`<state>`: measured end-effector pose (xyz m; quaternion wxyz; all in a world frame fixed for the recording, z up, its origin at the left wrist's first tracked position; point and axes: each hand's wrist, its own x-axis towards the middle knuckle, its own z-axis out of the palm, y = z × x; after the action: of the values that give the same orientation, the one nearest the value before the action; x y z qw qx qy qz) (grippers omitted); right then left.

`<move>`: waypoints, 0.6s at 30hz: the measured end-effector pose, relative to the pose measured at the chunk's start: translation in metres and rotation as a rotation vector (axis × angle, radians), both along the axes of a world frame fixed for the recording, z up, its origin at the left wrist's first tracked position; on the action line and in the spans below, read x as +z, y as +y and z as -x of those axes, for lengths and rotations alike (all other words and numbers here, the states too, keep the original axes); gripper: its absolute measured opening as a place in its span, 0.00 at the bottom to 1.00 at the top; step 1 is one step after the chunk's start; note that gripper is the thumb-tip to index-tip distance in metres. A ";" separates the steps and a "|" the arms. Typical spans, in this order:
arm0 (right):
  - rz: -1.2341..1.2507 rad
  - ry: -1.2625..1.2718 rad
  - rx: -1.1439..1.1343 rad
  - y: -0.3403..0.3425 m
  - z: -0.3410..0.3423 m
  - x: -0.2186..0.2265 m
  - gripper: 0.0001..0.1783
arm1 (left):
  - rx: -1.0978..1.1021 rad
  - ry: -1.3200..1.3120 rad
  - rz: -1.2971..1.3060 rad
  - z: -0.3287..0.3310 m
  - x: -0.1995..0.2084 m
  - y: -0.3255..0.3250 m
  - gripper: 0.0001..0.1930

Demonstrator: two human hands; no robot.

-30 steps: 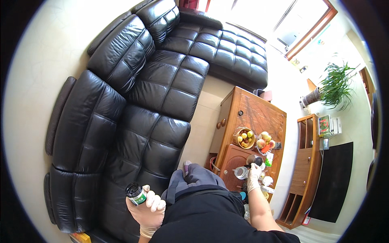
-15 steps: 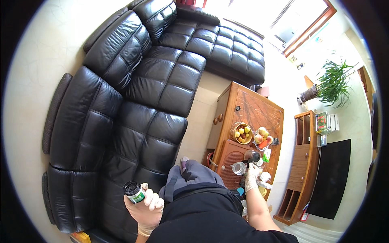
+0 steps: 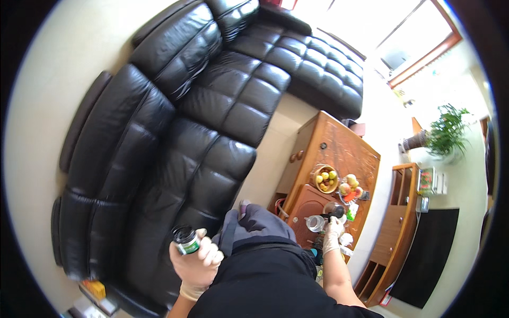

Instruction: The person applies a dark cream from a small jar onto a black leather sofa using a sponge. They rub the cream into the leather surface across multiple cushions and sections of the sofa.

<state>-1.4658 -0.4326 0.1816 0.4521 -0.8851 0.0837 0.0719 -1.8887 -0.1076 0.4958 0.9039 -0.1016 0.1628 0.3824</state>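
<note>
Jar (image 3: pixel 186 242) rises slightly in view, fingers of the left hand (image 3: pixel 195 265) curled around it.
Mouth upward, long axis near upright, it sits well left of the right hand (image 3: pixel 332 237); whether that grips the black object (image 3: pixel 336 212), I cannot tell.

Black jar (image 3: pixel 185 238) with green-and-white label (image 3: pixel 190 246), reddish-brown streaked tabletop (image 3: pixel 350 151)

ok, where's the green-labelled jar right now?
Head view, lower left: the green-labelled jar is gripped in the person's gloved left hand, with the black sofa behind it.
</note>
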 end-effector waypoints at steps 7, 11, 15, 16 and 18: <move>-0.144 0.115 -0.072 -0.008 -0.003 -0.014 0.09 | -0.038 -0.034 -0.001 0.012 -0.008 -0.006 0.34; -0.252 0.225 -0.081 -0.013 -0.008 0.003 0.09 | -0.053 -0.010 0.063 0.009 -0.008 -0.006 0.32; -0.168 0.178 0.020 0.020 0.003 0.038 0.08 | -0.036 0.076 0.104 0.014 -0.004 -0.009 0.31; -0.189 0.145 0.016 0.025 0.001 0.041 0.07 | -0.026 0.082 0.105 0.014 -0.005 -0.010 0.31; -0.222 0.121 -0.002 0.055 0.010 0.054 0.08 | 0.010 0.108 0.072 0.019 0.004 -0.015 0.31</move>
<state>-1.4758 -0.3771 0.2356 0.5416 -0.8235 0.1033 0.1335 -1.9080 -0.1222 0.4997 0.8876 -0.1140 0.2246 0.3856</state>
